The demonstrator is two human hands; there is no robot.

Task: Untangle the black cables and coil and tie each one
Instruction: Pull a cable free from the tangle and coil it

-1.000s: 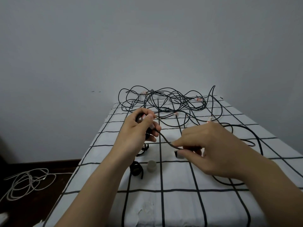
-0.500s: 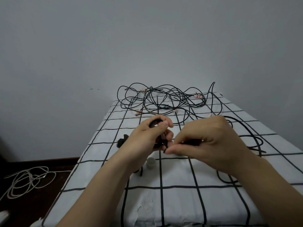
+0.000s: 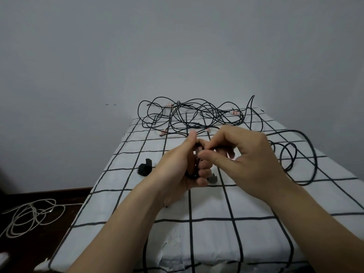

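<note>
- Left hand [image 3: 177,170] is above the middle of the table [image 3: 208,203], fingers curled tight round a small coiled bunch of the held cable [image 3: 190,175], thumb sticking up.
- Right hand [image 3: 248,160] touches the left hand's fingers; thumb and forefinger pinch a strand of the same cable just above the bunch.
- The hands hide most of the bunch; only a dark bit shows between the fingers.
- Tangle of black cables [image 3: 189,117] lies along the far edge, beyond both hands and apart from them.
- Loose loops [image 3: 288,154] lie on the cloth near the right edge, just beside the right hand; can't tell whether they join the held cable.
- Black strap [image 3: 145,168] lies near the left edge, left of the left hand.
- Small grey piece [image 3: 213,178] lies under the hands, partly hidden.
- White cable [image 3: 29,217] lies on the floor, off the left edge.
</note>
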